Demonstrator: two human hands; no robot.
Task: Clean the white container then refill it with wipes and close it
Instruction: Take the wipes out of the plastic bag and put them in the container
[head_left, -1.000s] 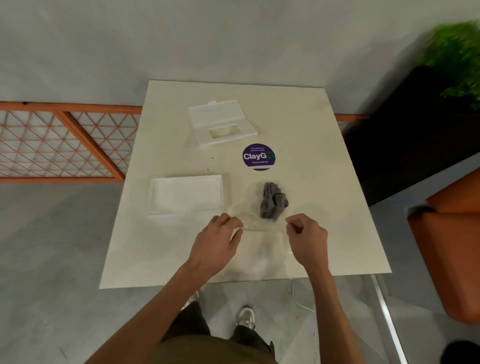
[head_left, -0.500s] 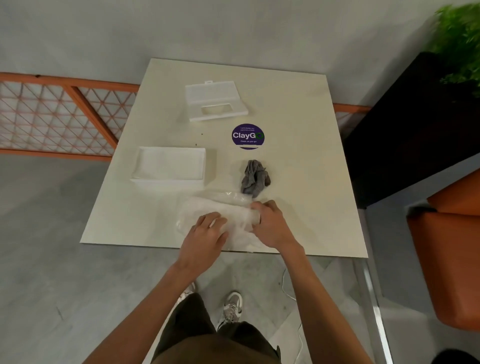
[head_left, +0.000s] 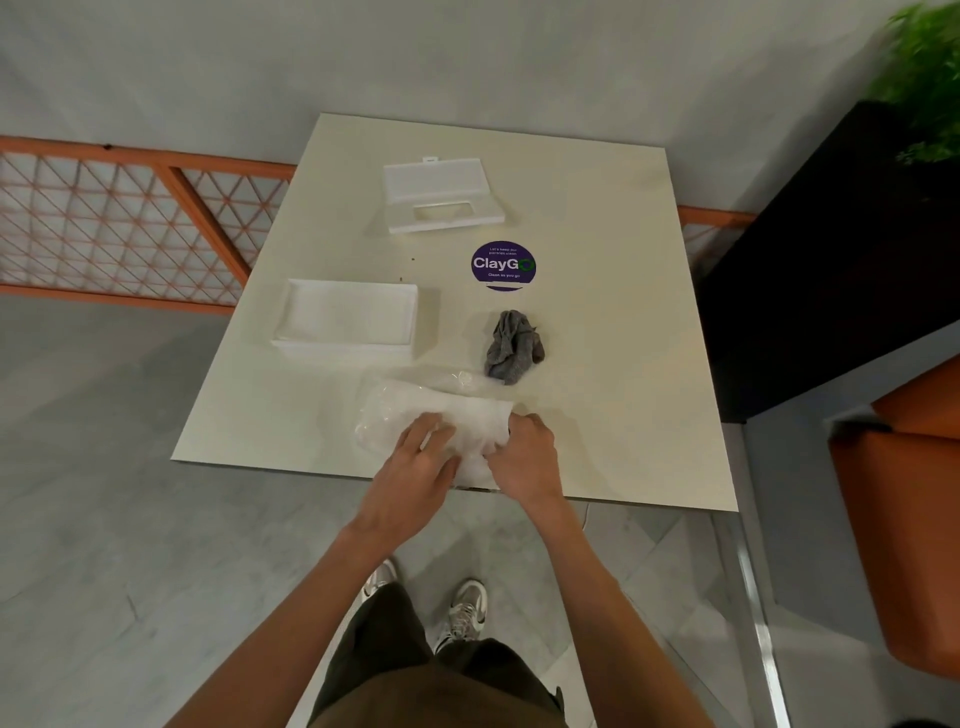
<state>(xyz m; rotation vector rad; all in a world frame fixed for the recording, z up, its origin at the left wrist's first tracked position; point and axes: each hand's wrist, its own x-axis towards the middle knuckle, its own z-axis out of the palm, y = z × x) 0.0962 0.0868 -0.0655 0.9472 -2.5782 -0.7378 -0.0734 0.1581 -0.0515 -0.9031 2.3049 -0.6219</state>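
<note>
An open white container (head_left: 348, 319) sits on the left of the cream table (head_left: 613, 332), its inside bare. Its white lid (head_left: 441, 195), with a rectangular slot, lies at the back. A clear plastic pack of white wipes (head_left: 415, 410) lies near the front edge. My left hand (head_left: 421, 462) rests on top of the pack with its fingers spread. My right hand (head_left: 524, 457) grips the pack's right end with curled fingers. A crumpled grey cloth (head_left: 511, 345) lies just behind the pack, to the right.
A round purple sticker (head_left: 503, 266) marks the table's middle. An orange lattice railing (head_left: 119, 218) runs at the left. A black planter (head_left: 841, 270) with a green plant stands at the right, orange seats (head_left: 904, 504) below it. My shoes (head_left: 462, 613) stand under the front edge.
Both hands came together onto the wipes pack; the right hand moved left to its end. The view shifted, so the table sits farther back in the picture.
</note>
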